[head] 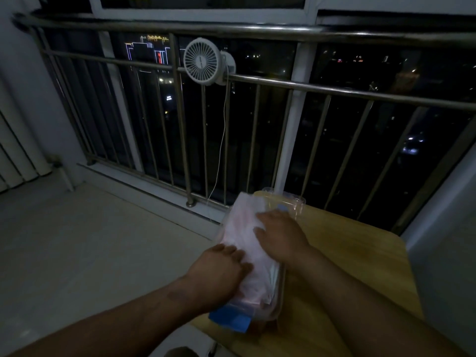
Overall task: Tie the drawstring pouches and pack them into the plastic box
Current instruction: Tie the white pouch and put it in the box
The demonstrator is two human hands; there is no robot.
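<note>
Pouches (243,228) in plastic box (295,202), wooden table (360,253), steel railing (334,90), white fan (203,61)

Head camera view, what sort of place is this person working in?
Most likely an enclosed high-rise apartment balcony at night: a steel railing runs before dark windows showing lit city buildings, a small white fan is clipped to that railing, and a wooden table stands beside it.
</note>
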